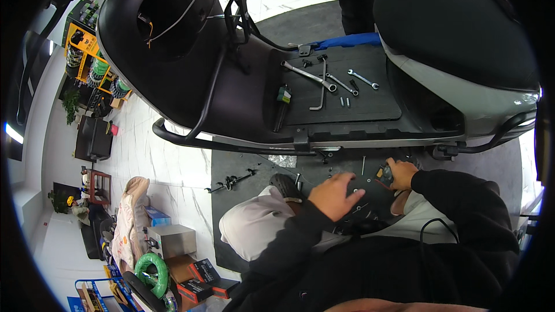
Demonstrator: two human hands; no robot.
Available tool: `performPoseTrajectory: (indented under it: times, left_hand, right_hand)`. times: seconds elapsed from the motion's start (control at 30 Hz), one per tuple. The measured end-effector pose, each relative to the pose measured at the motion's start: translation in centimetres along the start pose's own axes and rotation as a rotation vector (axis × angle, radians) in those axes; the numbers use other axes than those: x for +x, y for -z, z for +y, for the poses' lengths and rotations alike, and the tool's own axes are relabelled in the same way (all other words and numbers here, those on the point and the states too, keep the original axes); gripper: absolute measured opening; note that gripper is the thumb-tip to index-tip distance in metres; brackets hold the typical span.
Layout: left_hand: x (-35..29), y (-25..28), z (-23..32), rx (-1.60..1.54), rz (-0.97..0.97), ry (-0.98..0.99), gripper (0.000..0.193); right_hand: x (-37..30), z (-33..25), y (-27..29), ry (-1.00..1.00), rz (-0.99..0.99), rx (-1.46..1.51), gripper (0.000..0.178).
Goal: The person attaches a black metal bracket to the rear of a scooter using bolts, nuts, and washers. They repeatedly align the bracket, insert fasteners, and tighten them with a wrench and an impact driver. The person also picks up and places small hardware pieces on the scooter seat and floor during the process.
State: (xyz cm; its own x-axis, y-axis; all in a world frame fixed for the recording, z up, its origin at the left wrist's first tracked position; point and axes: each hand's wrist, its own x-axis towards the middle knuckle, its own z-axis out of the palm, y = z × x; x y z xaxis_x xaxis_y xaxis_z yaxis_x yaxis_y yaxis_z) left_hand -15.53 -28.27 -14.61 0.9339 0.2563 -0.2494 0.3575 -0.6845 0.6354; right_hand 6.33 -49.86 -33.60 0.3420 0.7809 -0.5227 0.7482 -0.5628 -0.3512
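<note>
While the left hand (335, 197) hangs loosely open and empty above the dark mat (344, 164), the right hand (402, 174) has fingers curled around a small packet (383, 174), perhaps wrapped in plastic, near the scooter (370, 107).

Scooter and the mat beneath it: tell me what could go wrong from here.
The metal wrenches lie loose on the footboard; a bump to the scooter might slide them off. The long metal bolt lies loose on the dark mat near the left hand, so a stray sweep could knock it away. Thin wires hang at the front panel's opening and might snag.
</note>
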Motion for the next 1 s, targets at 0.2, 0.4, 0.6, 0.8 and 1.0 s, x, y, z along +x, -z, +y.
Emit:
performPoseTrajectory:
  times: [0.2,0.4,0.6,0.8,1.0]
  left_hand:
    - [4.2,11.0,-2.3,-0.418,0.238,-0.144,0.039]
    - [15.2,17.0,-11.9,-1.121,0.656,0.262,0.048]
    - [19.5,16.9,-15.0,-1.494,0.651,0.151,0.061]
    - [21.1,17.8,-15.3,-1.704,0.640,0.028,0.052]
    - [21.4,17.9,-15.2,-1.587,0.710,0.116,0.047]
  right_hand:
    - [0.3,-2.8,1.3,-0.071,-0.066,-0.236,0.074]
    - [-0.1,-14.7,18.1,0.425,0.144,0.006,0.050]
    - [7.4,-24.3,41.0,0.460,0.759,0.001,0.081]
    - [12.5,-28.8,47.3,0.451,0.396,0.278,0.062]
    - [15.0,-28.4,48.4,0.614,0.520,0.328,0.044]
